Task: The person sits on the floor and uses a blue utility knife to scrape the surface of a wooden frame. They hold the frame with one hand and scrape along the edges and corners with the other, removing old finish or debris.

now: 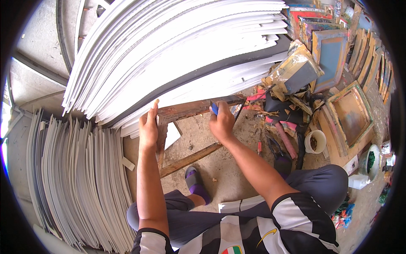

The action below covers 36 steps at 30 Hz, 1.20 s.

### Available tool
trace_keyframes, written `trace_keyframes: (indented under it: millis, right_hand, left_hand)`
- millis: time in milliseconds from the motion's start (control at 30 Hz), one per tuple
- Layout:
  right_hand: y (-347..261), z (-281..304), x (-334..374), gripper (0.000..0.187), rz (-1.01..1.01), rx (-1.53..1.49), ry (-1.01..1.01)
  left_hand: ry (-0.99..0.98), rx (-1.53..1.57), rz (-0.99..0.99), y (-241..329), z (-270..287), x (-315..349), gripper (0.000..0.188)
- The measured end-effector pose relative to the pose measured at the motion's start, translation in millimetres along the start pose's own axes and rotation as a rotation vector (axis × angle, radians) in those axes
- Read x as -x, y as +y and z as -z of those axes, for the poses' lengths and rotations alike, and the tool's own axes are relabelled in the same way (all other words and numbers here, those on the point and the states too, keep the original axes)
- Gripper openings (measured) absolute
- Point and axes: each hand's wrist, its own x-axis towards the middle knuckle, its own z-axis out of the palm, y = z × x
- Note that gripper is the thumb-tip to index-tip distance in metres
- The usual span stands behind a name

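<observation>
A worn wooden frame (190, 160) is held tilted in front of me, its far bar dark brown and rough. My left hand (149, 129) is closed around the frame's left side near the far corner, thumb up along it. In my right hand (223, 123) is a small blue tool (215, 109), its working end at the far bar; fingers hide most of it, so its kind is unclear. Through the frame's opening show the concrete floor and a white sheet scrap (171, 135).
Tall stacks of white sheets (182, 51) and grey-edged sheets (80, 182) stand ahead and left. To the right are old screen frames (330, 55), a scrap heap (292, 108), pliers (275, 146), a white bucket (315, 142) and a green-stained tub (371, 163). My sandalled foot (195, 183) rests below the frame.
</observation>
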Motion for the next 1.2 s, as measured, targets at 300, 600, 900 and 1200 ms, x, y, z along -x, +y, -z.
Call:
trace_keyframes:
  millis: [300,600,900,1200]
  right_hand:
    - [25.8,10.8,-6.0,0.041,-0.378,-0.425,-0.059]
    - [78.7,31.9,-37.8,0.016,-0.224,-0.378,0.153]
    - [9.4,44.6,-39.5,0.007,-0.189,-0.412,0.042]
    - [-21.2,38.8,-6.4,0.036,-0.039,-0.187,-0.257]
  left_hand:
    - [0.03,0.222,0.018,1.2,5.1,3.6,0.062]
    - [0.043,0.4,0.18,-0.5,12.3,25.9,0.061]
    - [-0.159,0.731,0.49,-58.1,-13.4,16.1,0.076]
    - [-0.141,0.576,0.488,-52.3,-45.6,26.7,0.069]
